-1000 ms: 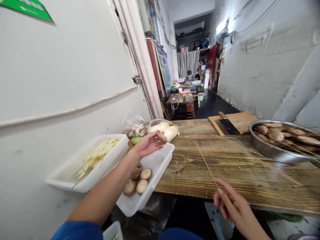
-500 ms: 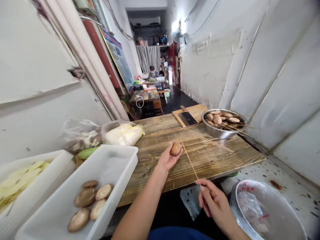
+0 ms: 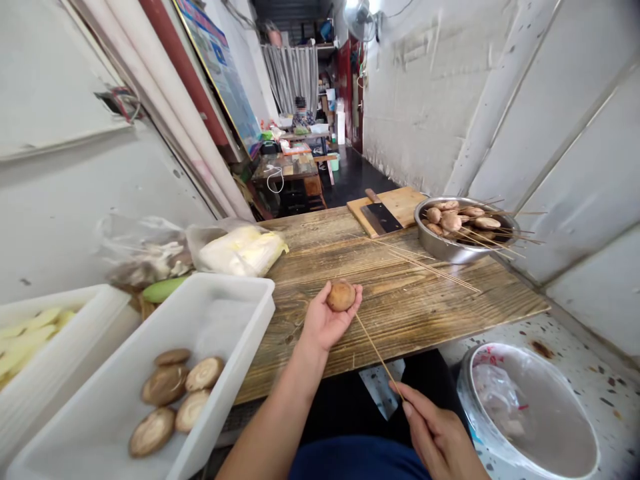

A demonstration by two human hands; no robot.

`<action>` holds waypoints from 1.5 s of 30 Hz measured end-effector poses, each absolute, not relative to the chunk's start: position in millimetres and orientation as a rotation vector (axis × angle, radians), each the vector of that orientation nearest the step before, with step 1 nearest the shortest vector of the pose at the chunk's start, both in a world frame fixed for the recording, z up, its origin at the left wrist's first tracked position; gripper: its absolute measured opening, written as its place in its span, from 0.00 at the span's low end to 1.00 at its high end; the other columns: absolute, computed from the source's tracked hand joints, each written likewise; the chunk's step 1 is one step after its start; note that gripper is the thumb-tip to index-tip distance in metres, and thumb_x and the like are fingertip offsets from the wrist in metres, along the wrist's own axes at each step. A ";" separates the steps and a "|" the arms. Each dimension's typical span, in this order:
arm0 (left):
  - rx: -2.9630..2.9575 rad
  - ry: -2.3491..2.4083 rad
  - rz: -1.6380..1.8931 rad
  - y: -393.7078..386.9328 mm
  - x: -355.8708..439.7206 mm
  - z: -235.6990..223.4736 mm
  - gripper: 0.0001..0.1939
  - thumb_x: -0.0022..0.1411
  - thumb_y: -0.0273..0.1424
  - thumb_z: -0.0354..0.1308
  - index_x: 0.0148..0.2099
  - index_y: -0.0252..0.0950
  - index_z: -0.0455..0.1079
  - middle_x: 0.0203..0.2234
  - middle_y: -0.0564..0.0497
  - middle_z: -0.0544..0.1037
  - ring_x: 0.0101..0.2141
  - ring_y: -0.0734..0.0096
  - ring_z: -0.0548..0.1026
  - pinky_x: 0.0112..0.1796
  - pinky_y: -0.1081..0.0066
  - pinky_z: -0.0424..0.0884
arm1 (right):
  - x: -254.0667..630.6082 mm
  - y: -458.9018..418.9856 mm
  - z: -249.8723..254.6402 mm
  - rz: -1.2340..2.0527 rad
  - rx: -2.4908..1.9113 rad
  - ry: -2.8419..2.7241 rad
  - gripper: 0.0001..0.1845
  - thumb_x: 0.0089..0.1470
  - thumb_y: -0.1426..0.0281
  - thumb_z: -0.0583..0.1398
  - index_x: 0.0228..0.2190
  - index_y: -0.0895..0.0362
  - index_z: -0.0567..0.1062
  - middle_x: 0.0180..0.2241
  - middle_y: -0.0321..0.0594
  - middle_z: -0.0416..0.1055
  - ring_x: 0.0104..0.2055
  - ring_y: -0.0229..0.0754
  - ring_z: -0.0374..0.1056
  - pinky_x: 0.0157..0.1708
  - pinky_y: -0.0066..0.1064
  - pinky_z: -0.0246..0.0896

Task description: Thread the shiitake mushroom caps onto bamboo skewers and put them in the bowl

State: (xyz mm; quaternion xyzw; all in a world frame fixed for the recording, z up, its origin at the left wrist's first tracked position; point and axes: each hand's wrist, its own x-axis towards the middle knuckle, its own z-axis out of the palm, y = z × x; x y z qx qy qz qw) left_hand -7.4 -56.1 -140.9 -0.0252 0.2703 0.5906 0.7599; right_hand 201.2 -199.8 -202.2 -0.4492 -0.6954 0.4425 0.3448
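Note:
My left hand (image 3: 327, 319) cradles a brown mushroom (image 3: 341, 295) above the wooden table (image 3: 300, 267), fingers curled round its sides. Low at the right, my right hand (image 3: 433, 423) pinches a thin wooden skewer (image 3: 377, 353) near its lower end. The skewer's far tip reaches up to the fingers of my left hand, just below the mushroom; whether it touches the mushroom I cannot tell. Several loose skewers (image 3: 430, 268) lie on the table to the right. A metal bowl (image 3: 440, 251) holds skewered mushrooms (image 3: 453, 221). In a white tray (image 3: 245, 333) at the left sit several mushrooms (image 3: 163, 385).
A cleaver (image 3: 383, 218) lies on a cutting board (image 3: 410, 200) at the table's far edge. Bagged cabbage (image 3: 240, 250) stands behind the tray. Another tray holds pale slices (image 3: 30, 343). A lined bin (image 3: 575, 407) is at lower right. A person sits far back.
The skewer tip has come close to the mushroom, and my two hands are nearer each other. The camera view has tilted down, so the background sits higher.

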 end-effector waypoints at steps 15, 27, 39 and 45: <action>-0.156 0.547 1.290 -61.7 3.8 -128.8 0.18 0.64 0.29 0.47 0.52 0.22 0.60 0.43 0.31 0.73 0.48 0.51 0.73 0.41 0.58 0.77 | 200.5 -206.7 -188.7 0.870 -1.208 -1.875 0.21 0.63 0.69 0.47 0.54 0.60 0.66 0.16 0.29 0.54 0.15 0.32 0.49 0.17 0.24 0.49; -0.109 0.550 1.319 -63.6 4.7 -124.7 0.13 0.63 0.27 0.48 0.46 0.23 0.64 0.41 0.33 0.74 0.45 0.52 0.74 0.42 0.59 0.76 | 201.5 -206.9 -180.6 0.851 -1.199 -1.915 0.20 0.63 0.70 0.46 0.53 0.61 0.67 0.15 0.27 0.51 0.14 0.31 0.46 0.14 0.23 0.45; -0.076 0.540 1.302 -64.7 3.3 -123.9 0.10 0.62 0.27 0.49 0.43 0.24 0.66 0.40 0.34 0.74 0.46 0.54 0.74 0.43 0.60 0.75 | 199.0 -204.4 -176.4 0.920 -1.225 -1.914 0.21 0.63 0.69 0.46 0.53 0.61 0.67 0.17 0.28 0.48 0.15 0.33 0.46 0.15 0.24 0.46; -0.016 0.575 1.306 -66.6 6.8 -120.4 0.09 0.61 0.26 0.50 0.41 0.25 0.66 0.40 0.35 0.74 0.43 0.55 0.75 0.41 0.60 0.75 | 197.4 -204.4 -174.5 0.907 -1.207 -1.900 0.20 0.63 0.69 0.46 0.53 0.61 0.66 0.17 0.27 0.44 0.15 0.33 0.44 0.15 0.25 0.42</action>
